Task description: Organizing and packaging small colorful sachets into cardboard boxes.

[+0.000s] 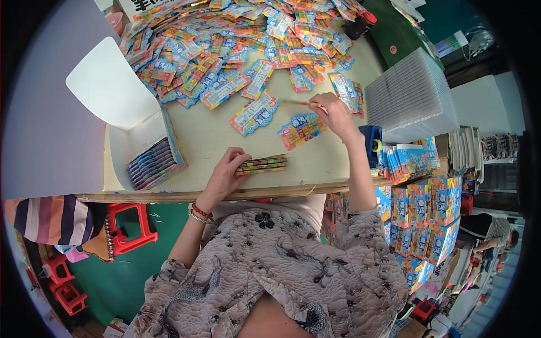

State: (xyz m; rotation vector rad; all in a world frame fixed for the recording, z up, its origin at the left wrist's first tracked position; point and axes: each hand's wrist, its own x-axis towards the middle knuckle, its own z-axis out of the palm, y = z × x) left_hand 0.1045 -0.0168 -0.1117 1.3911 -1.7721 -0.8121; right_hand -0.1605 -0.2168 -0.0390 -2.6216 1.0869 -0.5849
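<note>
Packet stack [265, 164] at front of bench [203, 135], left hand [228, 169] grip closed around its left end. Right hand [333, 114] grip narrow, pinching thin packet [300, 103], edge-on and blurred, its face hidden.

pale tabletop [315, 166] with wooden edge [141, 197], green floor [107, 281], red plastic stools [135, 244], lilac-grey panel [53, 141] at left

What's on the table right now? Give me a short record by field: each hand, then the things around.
Left hand: holding one end of a stack of packets
Right hand: holding a thin, blurred item
Far side: heap of loose packets
Left side: open white box with filed packets inside
Right side: translucent plastic stack, blue tape dispenser
</note>
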